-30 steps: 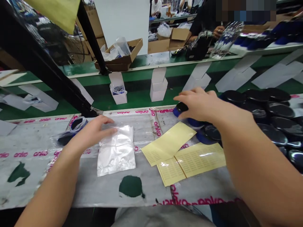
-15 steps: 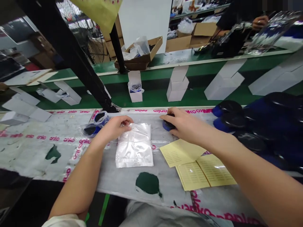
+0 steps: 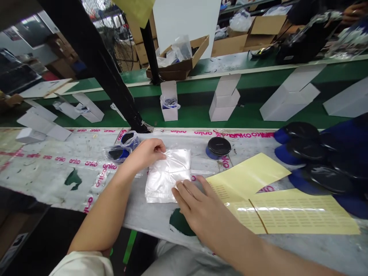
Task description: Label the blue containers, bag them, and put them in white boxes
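Observation:
A stack of clear plastic bags (image 3: 169, 170) lies flat on the covered table in front of me. My left hand (image 3: 152, 153) pinches the top left edge of the bags between thumb and fingers. On their lower right corner rests my right hand (image 3: 198, 203), its fingers stretched out and holding nothing. Just beyond it stands a round blue container with a black lid (image 3: 219, 147), touched by neither hand. Left of my left hand, blue and black items in clear plastic (image 3: 122, 147) lie on the table.
Yellow label sheets (image 3: 301, 214) lie at the right, beside several blue, black-topped containers (image 3: 304, 149). White open boxes (image 3: 225, 99) stand along the green conveyor (image 3: 195, 113). A black post (image 3: 106, 65) rises at left. Behind, a carton (image 3: 184, 67) holds plastic bags; a co-worker's hand shows top right.
My right hand has let go of the round container, leaving it on the table, and has come back to the plastic bags. My left hand stays at their top edge. The view has shifted slightly.

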A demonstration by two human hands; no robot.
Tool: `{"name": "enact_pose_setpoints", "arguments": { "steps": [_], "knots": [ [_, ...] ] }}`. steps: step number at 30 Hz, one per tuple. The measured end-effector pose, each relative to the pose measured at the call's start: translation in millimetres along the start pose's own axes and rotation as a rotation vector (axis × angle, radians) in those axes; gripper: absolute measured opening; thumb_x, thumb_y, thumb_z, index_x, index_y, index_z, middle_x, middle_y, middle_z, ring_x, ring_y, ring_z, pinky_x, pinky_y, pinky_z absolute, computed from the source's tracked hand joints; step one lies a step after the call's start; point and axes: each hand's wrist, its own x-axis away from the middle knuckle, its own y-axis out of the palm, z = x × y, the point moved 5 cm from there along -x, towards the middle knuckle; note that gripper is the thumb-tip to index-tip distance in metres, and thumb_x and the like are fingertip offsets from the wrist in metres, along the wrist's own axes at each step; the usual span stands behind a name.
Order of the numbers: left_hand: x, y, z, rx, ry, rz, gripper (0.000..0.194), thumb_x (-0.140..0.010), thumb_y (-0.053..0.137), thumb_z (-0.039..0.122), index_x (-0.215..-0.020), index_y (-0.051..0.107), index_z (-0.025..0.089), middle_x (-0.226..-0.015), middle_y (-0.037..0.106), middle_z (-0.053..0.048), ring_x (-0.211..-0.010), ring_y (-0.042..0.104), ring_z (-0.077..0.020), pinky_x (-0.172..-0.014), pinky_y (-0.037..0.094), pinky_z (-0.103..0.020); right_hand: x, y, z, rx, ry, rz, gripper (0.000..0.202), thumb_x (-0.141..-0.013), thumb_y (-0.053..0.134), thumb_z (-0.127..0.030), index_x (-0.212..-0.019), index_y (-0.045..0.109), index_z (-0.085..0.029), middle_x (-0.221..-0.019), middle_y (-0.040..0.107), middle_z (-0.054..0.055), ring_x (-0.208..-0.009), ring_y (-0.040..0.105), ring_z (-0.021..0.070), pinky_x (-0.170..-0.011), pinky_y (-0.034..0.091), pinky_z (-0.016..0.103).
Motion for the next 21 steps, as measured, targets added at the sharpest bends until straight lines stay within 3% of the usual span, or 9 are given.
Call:
{"name": "enact_pose_setpoints", "arguments": {
  "steps": [4, 8, 11, 13, 16, 18, 21],
  "knots": [
    [-1.0, 0.9, 0.7, 0.051, 0.001, -0.022, 0.007, -0.078, 0.065, 0.024, -0.076, 0.071, 0.020, -0.077, 0.073, -0.002, -0.076, 0.066, -0.0213, -0.074, 0.049, -0.034, 14.5, 8.3, -5.6, -0.015, 0.085, 0.075, 0.048, -0.093, 0.042, -0.016, -0.134, 0.063, -0.005, -0.140, 0.063, 0.021, -0.127, 0.056, 0.0350, -0.105, 0.046, 0.061],
    [-0.4, -8.0, 0.1, 0.027, -0.025, 0.043, 0.013, -0.080, 0.061, 0.022, -0.078, 0.073, 0.020, -0.078, 0.075, -0.003, -0.077, 0.067, -0.0214, -0.076, 0.049, -0.034, 16.4, 11.1, -8.4, -0.048, 0.145, 0.109, 0.049, -0.091, 0.045, -0.019, -0.134, 0.064, -0.007, -0.148, 0.056, 0.019, -0.139, 0.049, 0.0370, -0.108, 0.042, 0.065],
    [0.8, -20.0, -2.0, 0.063, -0.047, 0.200, 0.011, -0.080, 0.062, 0.022, -0.084, 0.072, 0.019, -0.081, 0.074, -0.002, -0.079, 0.067, -0.0212, -0.077, 0.051, -0.034, 18.4, 10.6, -12.5, -0.079, 0.142, 0.114, 0.050, -0.091, 0.044, -0.020, -0.136, 0.063, -0.007, -0.151, 0.053, 0.019, -0.141, 0.046, 0.0374, -0.109, 0.041, 0.066],
    [3.9, -30.8, 0.4, 0.128, -0.028, 0.382, 0.012, -0.082, 0.062, 0.021, -0.088, 0.071, 0.019, -0.081, 0.073, -0.002, -0.078, 0.067, -0.0194, -0.077, 0.052, -0.033, 19.5, 11.3, -14.9, -0.099, 0.129, 0.116, 0.048, -0.093, 0.044, -0.020, -0.135, 0.063, -0.005, -0.149, 0.055, 0.020, -0.140, 0.048, 0.0375, -0.110, 0.040, 0.068],
    [12.4, -45.4, 13.1, 0.312, 0.112, 0.641, 0.014, -0.082, 0.064, 0.017, -0.095, 0.070, 0.020, -0.085, 0.071, -0.001, -0.076, 0.066, -0.0158, -0.075, 0.055, -0.030, 16.8, 10.4, -13.3, -0.129, 0.110, 0.125, 0.041, -0.096, 0.046, -0.019, -0.129, 0.065, -0.005, -0.139, 0.064, 0.022, -0.131, 0.056, 0.0363, -0.112, 0.040, 0.067],
    [17.2, -50.2, 24.7, 0.444, 0.236, 0.705, 0.021, -0.079, 0.069, 0.015, -0.099, 0.070, 0.021, -0.088, 0.070, 0.000, -0.079, 0.066, -0.0146, -0.076, 0.056, -0.028, 11.5, 3.6, -4.3, -0.182, 0.118, 0.152, 0.034, -0.097, 0.048, -0.019, -0.124, 0.067, -0.009, -0.129, 0.070, 0.019, -0.122, 0.063, 0.0329, -0.112, 0.041, 0.066],
    [21.0, -49.7, 41.7, 0.577, 0.336, 0.655, 0.029, -0.076, 0.076, 0.012, -0.103, 0.071, 0.022, -0.096, 0.070, -0.001, -0.085, 0.067, -0.0144, -0.081, 0.058, -0.028, 1.4, -22.0, 26.3, -0.336, 0.182, 0.299, 0.025, -0.100, 0.048, -0.019, -0.114, 0.067, -0.016, -0.117, 0.074, 0.013, -0.112, 0.067, 0.0265, -0.111, 0.045, 0.059]
  ]
}}
